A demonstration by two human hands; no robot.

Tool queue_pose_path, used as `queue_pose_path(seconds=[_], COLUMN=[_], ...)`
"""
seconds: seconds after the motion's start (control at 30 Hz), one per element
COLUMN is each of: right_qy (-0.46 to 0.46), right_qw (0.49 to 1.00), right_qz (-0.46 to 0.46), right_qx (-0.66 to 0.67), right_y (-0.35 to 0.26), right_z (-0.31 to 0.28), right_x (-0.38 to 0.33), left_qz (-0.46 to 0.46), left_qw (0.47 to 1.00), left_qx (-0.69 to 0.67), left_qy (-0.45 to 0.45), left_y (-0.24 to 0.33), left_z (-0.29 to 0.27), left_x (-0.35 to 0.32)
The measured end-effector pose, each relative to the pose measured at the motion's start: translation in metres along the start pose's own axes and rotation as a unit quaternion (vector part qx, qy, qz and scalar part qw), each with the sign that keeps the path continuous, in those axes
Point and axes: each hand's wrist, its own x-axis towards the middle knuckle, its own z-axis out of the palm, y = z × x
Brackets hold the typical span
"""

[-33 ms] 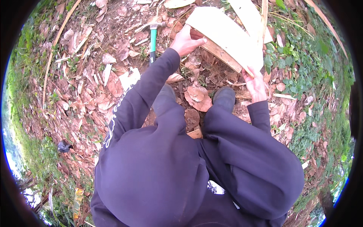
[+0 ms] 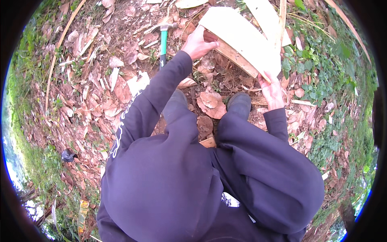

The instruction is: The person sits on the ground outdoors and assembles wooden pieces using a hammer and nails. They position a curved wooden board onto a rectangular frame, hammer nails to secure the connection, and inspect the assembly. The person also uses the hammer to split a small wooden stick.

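One pale board (image 2: 246, 38) slants across the upper right of the head view, out ahead of the person's boots (image 2: 239, 105), a brown wooden edge along its near side. From where I stand, the left hand (image 2: 199, 43) is at its left end, thumb and forefinger spread along the edge; the other fingers are partly hidden, so I cannot tell whether that grip squeezes. The right hand (image 2: 272, 90) has its grip pinching the board's near right corner, palm turned up. A second board (image 2: 266, 18) lies just beyond, with a thin stick (image 2: 281, 22) near it. Left of the left hand is a green-handled hammer (image 2: 163, 42), its lower end running behind the sleeve (image 2: 151, 97). Dry leaves (image 2: 211, 105) litter the ground, and green plants (image 2: 310, 68) grow at the right.
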Motion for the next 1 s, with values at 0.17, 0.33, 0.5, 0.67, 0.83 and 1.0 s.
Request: queue_pose_path(seconds=[0.17,0.33,0.5,0.67,0.83,1.0], right_qy=[-0.016,-0.025,-0.04,-0.035,-0.068,-0.084], right_qw=[0.999,0.996,0.99,0.991,0.988,0.985], right_qz=[0.013,0.039,0.067,0.083,0.079,0.09], right_qx=[-0.034,-0.079,-0.113,-0.095,-0.111,-0.121], right_y=[0.001,-0.012,-0.005,-0.003,-0.001,0.001], right_z=[-0.008,-0.04,-0.071,-0.085,-0.099,-0.096], right_x=[-0.013,-0.028,-0.053,-0.064,-0.061,-0.072], left_qz=[-0.023,-0.047,-0.09,-0.105,-0.118,-0.112], left_qw=[0.995,0.989,0.983,0.974,0.958,0.97], left_qx=[-0.089,-0.115,-0.11,-0.165,-0.236,-0.189], left_qy=[-0.042,-0.08,-0.115,-0.113,-0.108,-0.102], left_y=[-0.004,-0.005,-0.004,-0.006,-0.004,-0.011], left_z=[-0.005,0.01,0.027,0.038,0.042,0.042], left_x=[-0.008,-0.045,-0.08,-0.105,-0.125,-0.132])
